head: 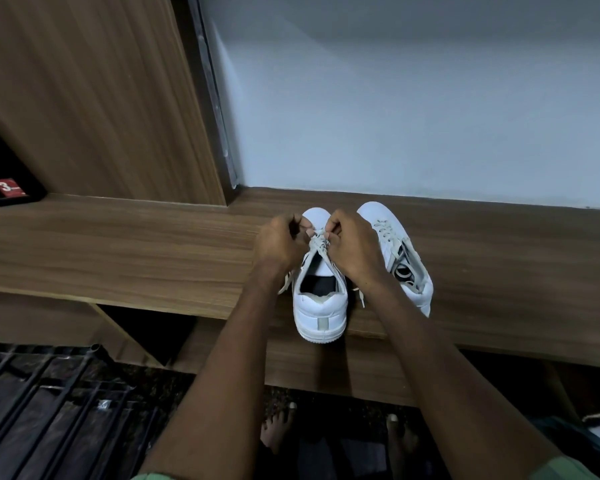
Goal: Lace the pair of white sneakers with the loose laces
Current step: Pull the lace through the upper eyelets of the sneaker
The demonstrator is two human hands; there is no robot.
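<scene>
Two white sneakers stand side by side on a wooden shelf (pixel 153 251), toes toward 12 o'clock. The left hand (pixel 280 242) and right hand (pixel 352 251) meet over the near sneaker (pixel 321 306), each with fingers curled, pinching the lace (pixel 317 242) at the low eyelets. The second sneaker (pixel 400 258), at 3 o'clock, looks mostly laced.

The lace appears flat, soft and limp; it probably holds no shape, so a grip close to the stiff tip suits threading. The shoe seems light and may slide when the lace is tugged.

The near sneaker's heel overhangs the shelf's front edge at 6 o'clock, so pulls toward the body risk tipping it off. Open shelf lies at 9 o'clock; the wall (pixel 413 109) closes off 12 o'clock.
</scene>
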